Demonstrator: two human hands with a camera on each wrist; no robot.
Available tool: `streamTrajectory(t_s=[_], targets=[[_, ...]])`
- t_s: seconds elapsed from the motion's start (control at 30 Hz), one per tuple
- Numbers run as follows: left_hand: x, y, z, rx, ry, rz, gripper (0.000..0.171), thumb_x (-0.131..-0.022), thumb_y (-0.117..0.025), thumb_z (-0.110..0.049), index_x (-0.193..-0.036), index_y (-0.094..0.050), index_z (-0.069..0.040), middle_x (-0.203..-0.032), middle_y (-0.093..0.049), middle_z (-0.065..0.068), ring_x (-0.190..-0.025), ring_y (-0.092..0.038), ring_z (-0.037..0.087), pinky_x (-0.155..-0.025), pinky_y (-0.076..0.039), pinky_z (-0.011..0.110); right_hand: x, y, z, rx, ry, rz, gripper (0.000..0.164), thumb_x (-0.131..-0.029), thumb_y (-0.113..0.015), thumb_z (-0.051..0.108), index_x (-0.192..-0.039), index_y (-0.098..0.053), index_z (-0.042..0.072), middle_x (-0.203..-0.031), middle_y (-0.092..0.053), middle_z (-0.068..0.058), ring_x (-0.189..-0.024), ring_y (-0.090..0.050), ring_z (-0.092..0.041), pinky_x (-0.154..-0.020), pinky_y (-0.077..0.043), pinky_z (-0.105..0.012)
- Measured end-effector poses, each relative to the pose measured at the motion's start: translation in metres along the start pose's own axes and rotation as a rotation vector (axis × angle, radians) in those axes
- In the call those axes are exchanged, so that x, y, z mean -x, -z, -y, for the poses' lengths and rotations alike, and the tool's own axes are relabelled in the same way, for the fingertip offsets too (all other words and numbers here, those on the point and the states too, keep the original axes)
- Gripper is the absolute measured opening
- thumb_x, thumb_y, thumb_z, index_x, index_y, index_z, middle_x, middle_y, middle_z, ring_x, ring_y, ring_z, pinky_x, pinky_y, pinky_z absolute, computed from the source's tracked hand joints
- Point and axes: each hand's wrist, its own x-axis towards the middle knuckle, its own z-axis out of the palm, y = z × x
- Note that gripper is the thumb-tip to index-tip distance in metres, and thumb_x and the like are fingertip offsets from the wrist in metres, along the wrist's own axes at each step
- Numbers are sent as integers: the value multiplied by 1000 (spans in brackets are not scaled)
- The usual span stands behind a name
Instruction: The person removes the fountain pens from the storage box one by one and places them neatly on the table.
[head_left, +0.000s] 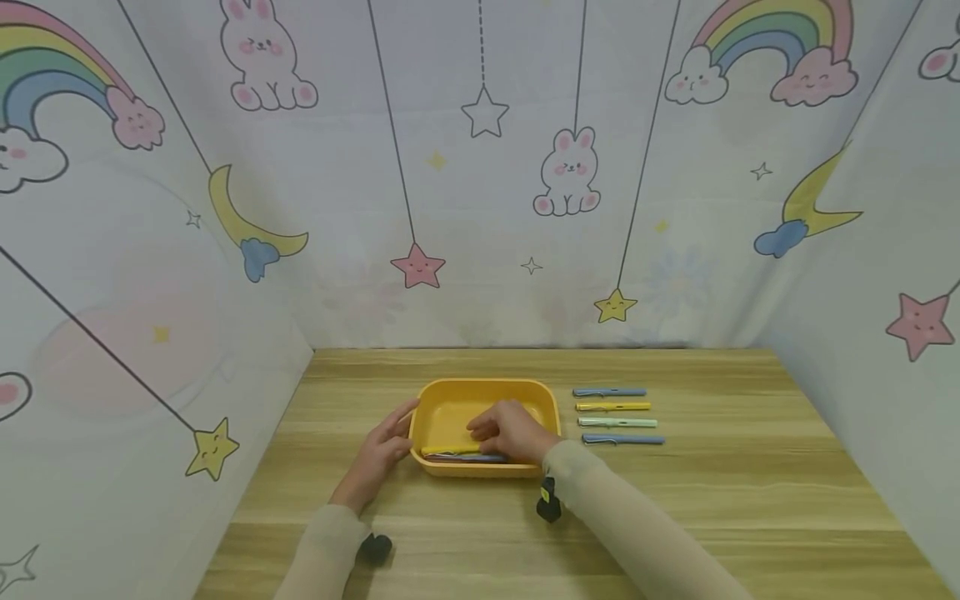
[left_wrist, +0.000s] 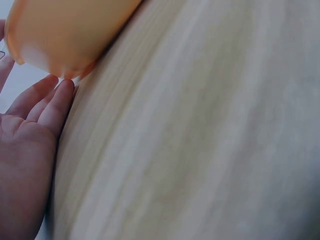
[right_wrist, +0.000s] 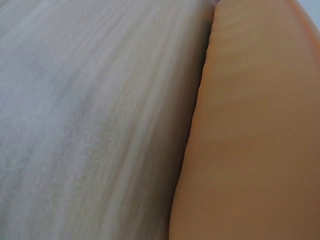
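Observation:
A yellow-orange plastic basket stands on the wooden table. Along its near inner wall lie several pens, with a yellow pen on top and a blue pen beside it. My left hand touches the basket's left end; in the left wrist view its nearly straight fingers rest against the outer wall. Reaching over the near right rim, my right hand is inside the basket, just above the pens. Its bent fingers stand apart from the thumb near the yellow pen, and nothing shows between them. The right wrist view shows only the basket's outer wall and tabletop.
Right of the basket lies a column of pens: a blue-grey pen, a yellow one, a pale green pen and a blue pen. Patterned cloth walls enclose the table at the back and both sides.

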Motion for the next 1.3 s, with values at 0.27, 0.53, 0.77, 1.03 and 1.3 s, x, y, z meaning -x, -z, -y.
streamTrajectory(t_s=[0.27, 0.53, 0.77, 1.03, 1.3], targets=[[1, -1, -2, -3, 9, -16, 69, -96, -52, -1, -162, -40, -13, -165, -37, 23, -152, -37, 38, -106, -47, 25, -1, -1, -2, 71, 77, 24, 39, -87, -79, -5, -126, -76, 3, -116, -79, -6, -108, -76, -18, -88, -60, -27], [1, 0, 0, 5, -4, -4, 68, -96, -51, 0, -163, -39, -12, -165, -37, 25, -152, -36, 41, -107, -47, 27, -1, -1, -2, 146, 132, 36, 39, -88, -78, -7, -126, -76, 2, -119, -78, -7, -110, -75, -15, -90, -59, -24], [1, 0, -1, 13, -6, -1, 69, -96, -52, -1, -163, -38, -11, -165, -35, 25, -152, -35, 41, -108, -47, 27, 0, 0, -2, 159, 141, 27, 38, -89, -76, -7, -126, -76, 2, -119, -78, -7, -110, -75, -17, -90, -59, -26], [0, 0, -2, 15, -10, -6, 70, -95, -52, 1, -163, -39, -12, -165, -36, 26, -151, -37, 40, -105, -48, 24, 2, 3, -3, 100, 104, -2, 38, -95, -72, 0, -132, -73, 6, -123, -77, -5, -115, -73, -20, -96, -59, -35], [1, -1, -4, -13, 14, -3, 69, -97, -50, 1, -163, -40, -17, -166, -36, 22, -151, -38, 36, -106, -47, 24, 4, 4, -8, 115, 114, -61, 37, -97, -71, 3, -133, -73, 8, -120, -78, -4, -110, -74, -17, -91, -60, -32]])
